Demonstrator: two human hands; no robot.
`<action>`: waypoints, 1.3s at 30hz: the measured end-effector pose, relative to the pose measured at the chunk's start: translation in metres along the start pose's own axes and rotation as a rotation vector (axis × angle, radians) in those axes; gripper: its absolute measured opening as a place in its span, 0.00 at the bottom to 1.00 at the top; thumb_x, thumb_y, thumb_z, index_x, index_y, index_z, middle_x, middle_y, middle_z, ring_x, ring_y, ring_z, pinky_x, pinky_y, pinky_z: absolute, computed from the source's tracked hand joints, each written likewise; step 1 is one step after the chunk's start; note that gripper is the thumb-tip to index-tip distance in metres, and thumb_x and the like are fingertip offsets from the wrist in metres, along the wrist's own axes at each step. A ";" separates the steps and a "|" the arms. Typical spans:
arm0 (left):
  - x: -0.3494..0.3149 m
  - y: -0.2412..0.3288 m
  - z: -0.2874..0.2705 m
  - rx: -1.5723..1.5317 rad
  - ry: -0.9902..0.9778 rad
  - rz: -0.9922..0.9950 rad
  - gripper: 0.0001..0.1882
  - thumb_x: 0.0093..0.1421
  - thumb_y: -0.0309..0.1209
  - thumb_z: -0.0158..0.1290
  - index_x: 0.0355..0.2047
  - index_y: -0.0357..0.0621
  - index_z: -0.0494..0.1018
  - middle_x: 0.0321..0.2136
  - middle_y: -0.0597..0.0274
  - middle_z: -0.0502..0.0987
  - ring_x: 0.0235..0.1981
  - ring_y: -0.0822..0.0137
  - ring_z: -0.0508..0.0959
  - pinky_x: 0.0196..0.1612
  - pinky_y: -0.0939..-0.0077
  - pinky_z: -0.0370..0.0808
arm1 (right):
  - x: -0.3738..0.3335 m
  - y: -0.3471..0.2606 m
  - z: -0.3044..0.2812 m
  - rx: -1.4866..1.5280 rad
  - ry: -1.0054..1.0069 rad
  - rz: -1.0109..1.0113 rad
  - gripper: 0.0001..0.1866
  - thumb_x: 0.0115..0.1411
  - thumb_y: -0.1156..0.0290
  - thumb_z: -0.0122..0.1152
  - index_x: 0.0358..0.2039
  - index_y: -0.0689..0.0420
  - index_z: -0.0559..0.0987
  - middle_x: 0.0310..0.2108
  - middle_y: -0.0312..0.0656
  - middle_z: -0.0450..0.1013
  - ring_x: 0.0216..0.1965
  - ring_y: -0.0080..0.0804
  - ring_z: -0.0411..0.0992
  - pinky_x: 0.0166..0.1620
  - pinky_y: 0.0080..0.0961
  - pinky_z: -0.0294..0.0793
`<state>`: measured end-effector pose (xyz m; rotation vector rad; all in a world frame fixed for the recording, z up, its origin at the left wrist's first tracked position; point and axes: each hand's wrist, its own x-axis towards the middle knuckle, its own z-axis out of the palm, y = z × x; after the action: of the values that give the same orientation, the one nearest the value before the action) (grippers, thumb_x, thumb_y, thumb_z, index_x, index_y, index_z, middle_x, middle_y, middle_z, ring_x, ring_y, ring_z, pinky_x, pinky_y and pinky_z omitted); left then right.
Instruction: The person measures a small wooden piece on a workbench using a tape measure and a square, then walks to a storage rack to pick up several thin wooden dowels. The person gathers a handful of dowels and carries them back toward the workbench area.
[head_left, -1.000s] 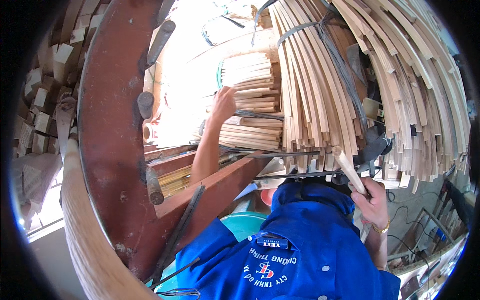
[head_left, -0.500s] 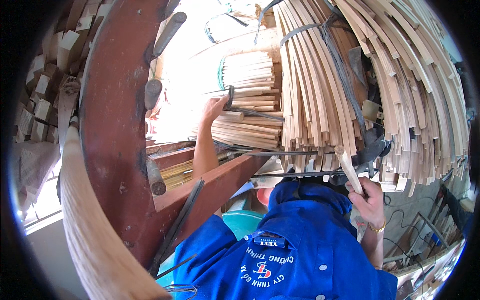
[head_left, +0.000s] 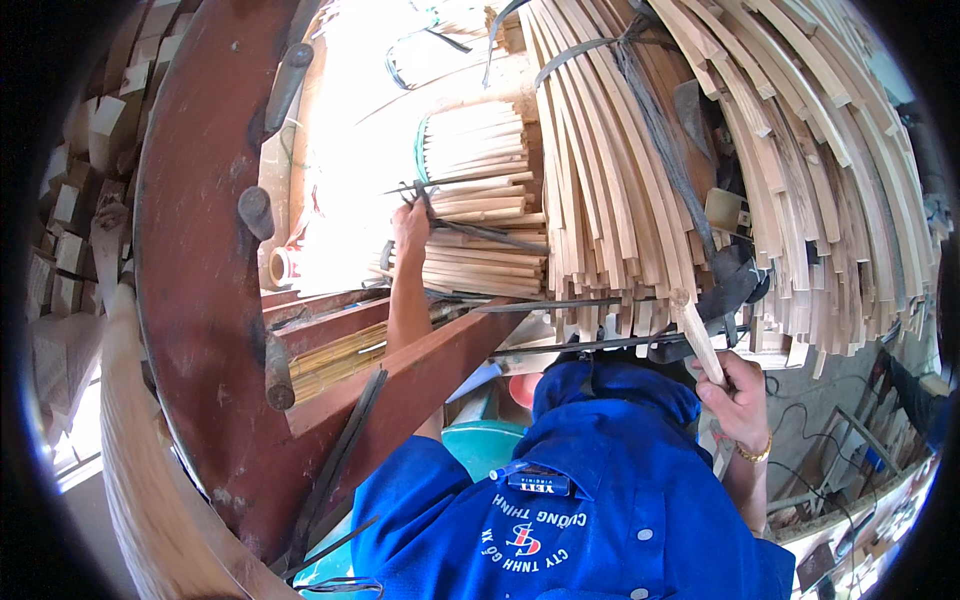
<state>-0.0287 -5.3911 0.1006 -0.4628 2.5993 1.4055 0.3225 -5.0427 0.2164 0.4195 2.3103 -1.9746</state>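
My left hand (head_left: 410, 228) reaches forward to a bundle of pale wooden sticks (head_left: 480, 270). Its fingers are closed on a black strap (head_left: 420, 190), whose loose ends poke out above them. More of the strap runs rightward across the sticks. At the right, my right hand (head_left: 738, 402) grips a short round wooden stick (head_left: 697, 340) near its lower end, tilted with its tip up and to the left. That tip comes close to the lower ends of a large strapped bundle of long wooden strips (head_left: 610, 170).
A red-brown metal frame (head_left: 200, 230) with stubby round pegs (head_left: 256, 212) rises at the left. Its lower beam (head_left: 400, 375) crosses below my left forearm. More wooden strips (head_left: 800, 180) are stacked at the right. A teal round object (head_left: 480, 445) sits beside my blue shirt.
The surroundings have shifted left in view. My left hand has moved along with the strap, and the strap's ends now spread apart above it. My right hand still grips the stick.
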 end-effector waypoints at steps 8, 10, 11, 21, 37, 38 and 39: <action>0.025 0.059 -0.051 -0.378 0.375 0.137 0.17 0.57 0.35 0.44 0.15 0.38 0.65 0.14 0.64 0.66 0.16 0.71 0.63 0.22 0.72 0.60 | 0.006 -0.005 0.000 -0.037 -0.005 -0.060 0.12 0.49 0.69 0.61 0.32 0.63 0.74 0.14 0.31 0.63 0.16 0.16 0.57 0.20 0.17 0.57; 0.036 0.065 -0.072 -0.411 0.410 0.190 0.17 0.58 0.39 0.47 0.24 0.36 0.70 0.19 0.62 0.70 0.21 0.70 0.67 0.27 0.73 0.63 | 0.007 -0.007 0.000 -0.029 -0.048 -0.069 0.13 0.49 0.68 0.61 0.32 0.63 0.75 0.14 0.31 0.63 0.16 0.16 0.57 0.19 0.17 0.57; 0.044 0.070 -0.070 -0.451 0.418 0.254 0.18 0.57 0.41 0.48 0.27 0.35 0.72 0.21 0.61 0.71 0.23 0.69 0.69 0.29 0.73 0.64 | 0.006 -0.008 0.001 -0.035 -0.040 -0.077 0.13 0.50 0.68 0.61 0.32 0.63 0.75 0.14 0.31 0.63 0.16 0.16 0.57 0.19 0.17 0.56; 0.077 0.072 -0.041 0.060 0.406 0.301 0.33 0.61 0.54 0.37 0.43 0.30 0.69 0.32 0.46 0.76 0.31 0.54 0.73 0.37 0.61 0.67 | -0.001 -0.006 0.005 -0.009 0.034 -0.025 0.12 0.48 0.70 0.61 0.32 0.63 0.75 0.13 0.32 0.59 0.15 0.16 0.54 0.18 0.17 0.53; 0.050 0.149 -0.042 0.177 0.128 0.739 0.21 0.59 0.38 0.48 0.16 0.32 0.69 0.09 0.51 0.65 0.12 0.67 0.63 0.19 0.66 0.59 | 0.003 -0.011 0.006 -0.090 0.012 -0.038 0.13 0.48 0.69 0.62 0.33 0.63 0.75 0.14 0.34 0.60 0.15 0.18 0.55 0.19 0.18 0.54; 0.042 0.144 -0.058 0.230 0.148 0.748 0.22 0.60 0.40 0.46 0.18 0.32 0.70 0.09 0.56 0.64 0.13 0.70 0.62 0.19 0.69 0.58 | 0.002 -0.008 0.009 -0.082 -0.022 -0.046 0.13 0.48 0.69 0.62 0.33 0.63 0.75 0.14 0.34 0.60 0.15 0.18 0.55 0.19 0.18 0.54; 0.039 0.163 -0.045 0.287 0.110 0.787 0.24 0.61 0.42 0.44 0.20 0.31 0.70 0.10 0.62 0.62 0.14 0.73 0.60 0.19 0.71 0.57 | 0.001 -0.006 0.006 -0.052 0.004 -0.028 0.13 0.48 0.69 0.62 0.32 0.63 0.75 0.14 0.34 0.60 0.15 0.18 0.55 0.19 0.18 0.54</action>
<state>-0.1200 -5.3529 0.2432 0.6052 3.1644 1.1264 0.3195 -5.0495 0.2207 0.3898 2.3766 -1.9221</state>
